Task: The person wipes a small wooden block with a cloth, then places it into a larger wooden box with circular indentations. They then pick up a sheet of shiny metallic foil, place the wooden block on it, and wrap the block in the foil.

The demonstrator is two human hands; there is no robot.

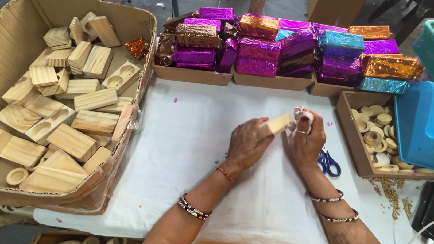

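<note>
Wooden block gripped over the tabletop [204, 155]

The block [276, 125], long axis tilted up-right, is clasped by left hand [246, 144] fingers; a white wad [301, 114] is pinched by the right hand [307, 140]; scissors [328, 162] lie beside.

The left hand [246, 144] has a thin beaded bracelet at its wrist and a dark studded bangle further up; an orange sleeve shows. The right hand [306, 140] wears a ring and two slim bangles.
</note>
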